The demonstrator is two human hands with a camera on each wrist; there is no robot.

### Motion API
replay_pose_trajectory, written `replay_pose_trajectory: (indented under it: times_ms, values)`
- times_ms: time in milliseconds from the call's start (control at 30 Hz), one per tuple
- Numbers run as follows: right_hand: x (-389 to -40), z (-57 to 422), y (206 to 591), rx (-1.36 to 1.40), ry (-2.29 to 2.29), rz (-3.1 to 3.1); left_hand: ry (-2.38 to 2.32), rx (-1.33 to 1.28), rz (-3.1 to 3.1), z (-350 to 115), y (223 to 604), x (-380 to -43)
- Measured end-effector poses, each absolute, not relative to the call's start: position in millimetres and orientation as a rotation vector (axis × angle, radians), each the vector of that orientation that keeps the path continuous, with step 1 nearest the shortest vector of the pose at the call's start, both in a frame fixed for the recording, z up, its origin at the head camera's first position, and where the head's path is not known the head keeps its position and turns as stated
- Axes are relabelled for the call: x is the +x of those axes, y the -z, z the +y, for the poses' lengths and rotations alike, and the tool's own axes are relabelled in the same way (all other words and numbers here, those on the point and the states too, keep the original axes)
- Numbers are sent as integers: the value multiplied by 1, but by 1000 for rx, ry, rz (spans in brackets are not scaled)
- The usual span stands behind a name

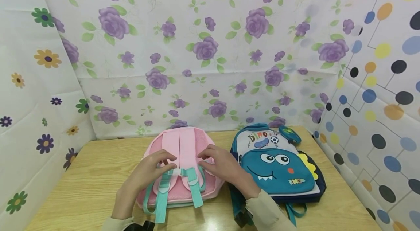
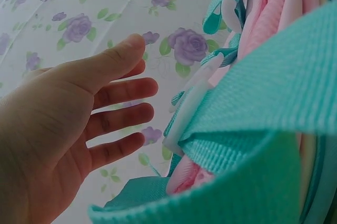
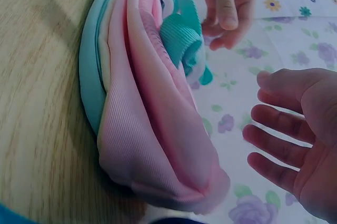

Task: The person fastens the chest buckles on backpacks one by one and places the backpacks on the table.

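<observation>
A pink backpack [image 1: 187,143] lies on the table with its strap side up, two pink shoulder straps running down its middle. Turquoise webbing [image 1: 161,202] hangs from white buckles at its lower end, and a turquoise band joins the two straps. Over the left side of the pack hovers my left hand [image 1: 149,169], fingers loosely bent and holding nothing. My right hand [image 1: 221,163] hovers over the opposite side in a similar pose. Both wrist views show a gap between each hand, the left [image 2: 68,113] and the right [image 3: 300,134], and the pack's fabric.
Right of the pink pack lies a blue and white dinosaur backpack [image 1: 279,169], its front facing up, partly under my right forearm. The wooden table [image 1: 98,172] meets a flowered cloth [image 1: 203,89] at the back. Patterned cloths hang at both sides.
</observation>
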State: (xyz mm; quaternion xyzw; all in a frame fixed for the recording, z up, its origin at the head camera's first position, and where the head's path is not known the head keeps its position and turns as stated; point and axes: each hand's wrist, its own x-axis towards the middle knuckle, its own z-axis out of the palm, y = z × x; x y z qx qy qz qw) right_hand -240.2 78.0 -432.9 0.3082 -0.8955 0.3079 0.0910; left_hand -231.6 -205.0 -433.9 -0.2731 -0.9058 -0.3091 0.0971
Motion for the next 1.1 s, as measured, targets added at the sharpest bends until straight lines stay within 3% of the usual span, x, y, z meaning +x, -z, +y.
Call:
replay_pose_trajectory:
  times_ms: [1100]
  values:
    - [-230, 178, 432, 654, -966, -2670, 915, -798, -2696, -206, 437, -232]
